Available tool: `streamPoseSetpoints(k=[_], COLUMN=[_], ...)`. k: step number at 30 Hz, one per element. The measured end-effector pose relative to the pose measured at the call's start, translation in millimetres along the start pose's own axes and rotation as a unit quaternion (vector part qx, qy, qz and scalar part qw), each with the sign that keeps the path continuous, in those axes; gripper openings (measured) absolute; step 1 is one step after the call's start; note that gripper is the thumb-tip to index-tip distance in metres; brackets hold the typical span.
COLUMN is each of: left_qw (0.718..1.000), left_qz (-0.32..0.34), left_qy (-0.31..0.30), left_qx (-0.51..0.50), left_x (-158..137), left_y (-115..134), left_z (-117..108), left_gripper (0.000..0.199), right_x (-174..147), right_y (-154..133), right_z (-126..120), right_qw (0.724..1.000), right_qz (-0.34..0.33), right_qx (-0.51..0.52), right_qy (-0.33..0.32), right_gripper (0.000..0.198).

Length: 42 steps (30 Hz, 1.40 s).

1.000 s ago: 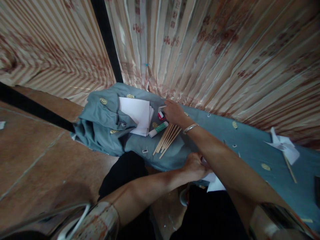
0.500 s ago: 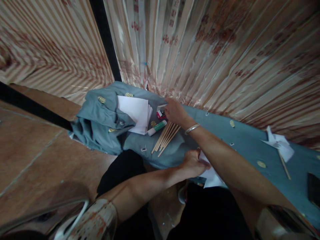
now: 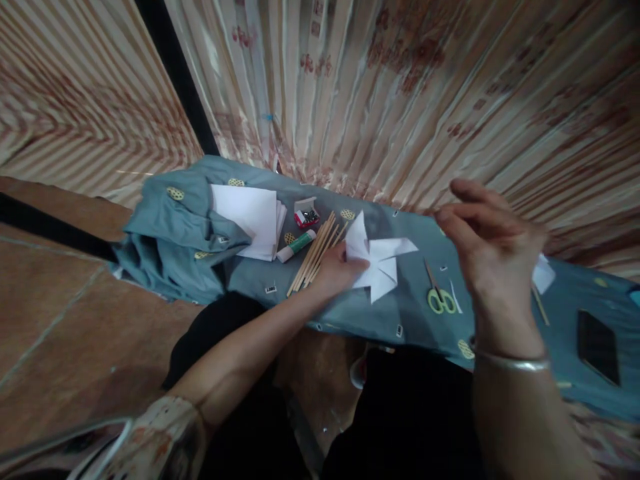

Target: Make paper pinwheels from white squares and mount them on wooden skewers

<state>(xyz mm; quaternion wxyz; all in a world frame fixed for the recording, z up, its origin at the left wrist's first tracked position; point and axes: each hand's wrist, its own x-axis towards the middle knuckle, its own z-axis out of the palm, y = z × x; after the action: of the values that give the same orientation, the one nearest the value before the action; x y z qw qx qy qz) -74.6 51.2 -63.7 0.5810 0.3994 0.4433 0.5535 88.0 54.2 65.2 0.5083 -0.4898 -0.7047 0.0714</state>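
Observation:
My left hand [image 3: 343, 268] is closed on a white paper pinwheel [image 3: 383, 257], its thumb on top near the folded centre. Raised at the right, my right hand [image 3: 493, 250] has thumb and forefinger tips brought together in a pinch; anything between them is too small to make out. Thin wooden sticks [image 3: 320, 251] lie in a bundle beside my left hand. Behind them stand a glue stick [image 3: 297, 245] on its side and a small open red-and-white box [image 3: 306, 213] with small dark pieces inside. Green-handled scissors [image 3: 440, 293] rest between the pinwheel and my right hand.
A stack of white paper [image 3: 250, 223] lies at the left on the grey-blue cloth [image 3: 360, 320]. Partly behind my right arm is another pinwheel [image 3: 543, 275] on a stick. A phone [image 3: 597, 347] lies far right. A patterned curtain [image 3: 350, 100] hangs behind.
My right hand has left the small box and risen to the right, fingers pinched. My left hand has brought the paper pinwheel up from the near edge over the cloth. The view has shifted right.

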Motion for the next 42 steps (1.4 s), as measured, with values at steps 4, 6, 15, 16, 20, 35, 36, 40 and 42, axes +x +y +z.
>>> streamPoseSetpoints(k=[4,6,15,16,20,35,36,40,42], left_qw=[0.998,0.998,0.997,0.997,0.998,0.998,0.998,0.997,0.998], left_qz=[-0.005,-0.007,-0.012,-0.01,0.005,0.007,0.005,0.004,0.008], left_qy=[0.016,0.028,0.043,0.043,0.038,0.029,0.028,0.029,0.028], left_qx=[-0.056,-0.058,-0.061,-0.059,-0.059,-0.058,-0.06,-0.066,-0.062], left_x=[13.0,14.5,17.4,17.9,19.9,19.2,19.3,19.8,19.7], left_y=[20.1,26.2,27.5,26.7,24.4,22.8,22.7,21.8,21.4], left_z=[-17.8,-21.0,-13.5,-12.5,-9.0,-6.9,-7.0,-7.7,-8.1], left_gripper=[0.028,0.029,0.032,0.032,0.031,0.031,0.032,0.032,0.031], right_x=[-71.6,-98.5,-127.3,-126.9,-123.3,-121.6,-121.8,-123.5,-125.2], right_y=[52.5,78.1,100.2,98.1,86.5,86.7,89.1,98.2,101.6], right_z=[-12.3,-3.5,3.4,0.5,-5.0,18.0,17.7,12.8,9.1], right_qw=[0.993,0.987,0.966,0.965,0.968,0.963,0.963,0.966,0.968], right_qz=[0.091,0.094,0.033,0.044,0.083,0.077,0.084,0.109,0.111], right_qx=[-0.072,-0.105,-0.193,-0.199,-0.204,-0.203,-0.199,-0.181,-0.171], right_qy=[-0.025,-0.08,-0.171,-0.162,-0.121,-0.16,-0.158,-0.148,-0.147], right_gripper=[0.014,0.021,0.025,0.026,0.027,0.023,0.023,0.021,0.021])
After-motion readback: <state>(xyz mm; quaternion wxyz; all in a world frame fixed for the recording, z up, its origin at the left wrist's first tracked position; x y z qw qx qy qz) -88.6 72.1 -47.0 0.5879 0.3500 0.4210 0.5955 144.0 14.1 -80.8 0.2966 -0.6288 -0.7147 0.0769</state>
